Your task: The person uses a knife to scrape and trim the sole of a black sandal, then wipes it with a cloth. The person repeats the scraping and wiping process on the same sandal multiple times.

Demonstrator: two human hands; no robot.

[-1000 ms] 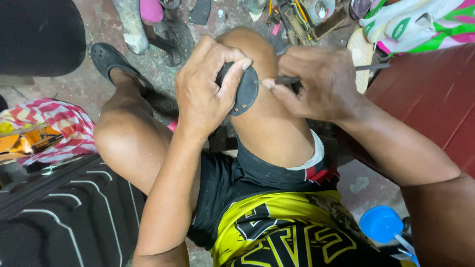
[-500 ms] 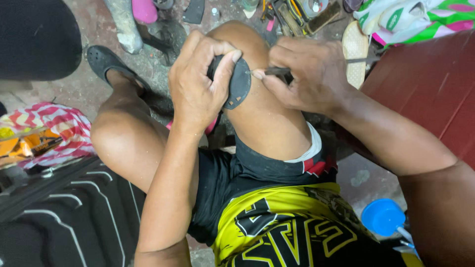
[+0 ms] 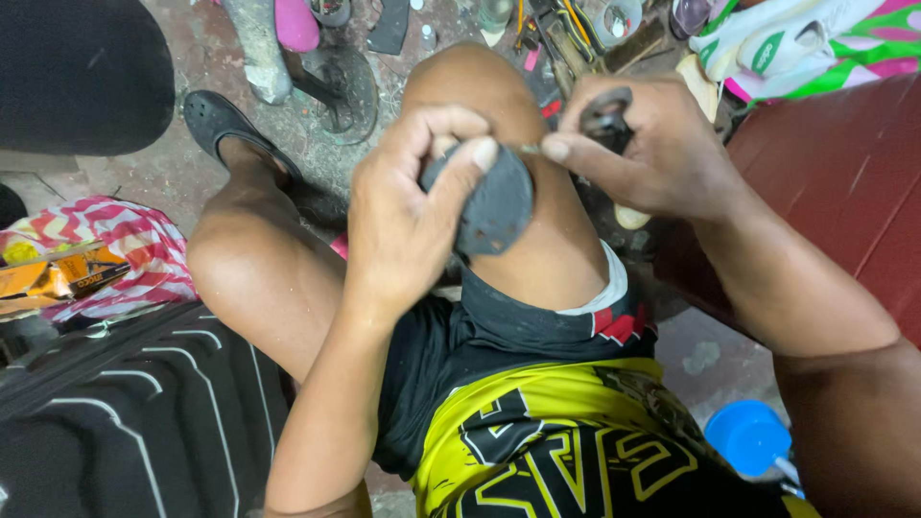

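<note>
Two bare hands meet over a raised knee. Left hand [image 3: 413, 206] is clamped round a flat, dark grey rubber piece [image 3: 491, 206], thumb on top, bracing it vs. the knee [image 3: 499, 105], prob. for steadiness. Right hand [image 3: 652, 144] is closed on a dark-handled tool [image 3: 606, 117]; forefinger guides its thin metal tip to the piece's upper edge. Past the knee, small tools litter the concrete floor [image 3: 168, 177]. Left, an orange flat packet [image 3: 58, 278] lies on red-white zigzag cloth [image 3: 134, 245] near a ribbed black case [image 3: 125, 422]. Bottom right: a blue round lid [image 3: 748, 436].
</note>
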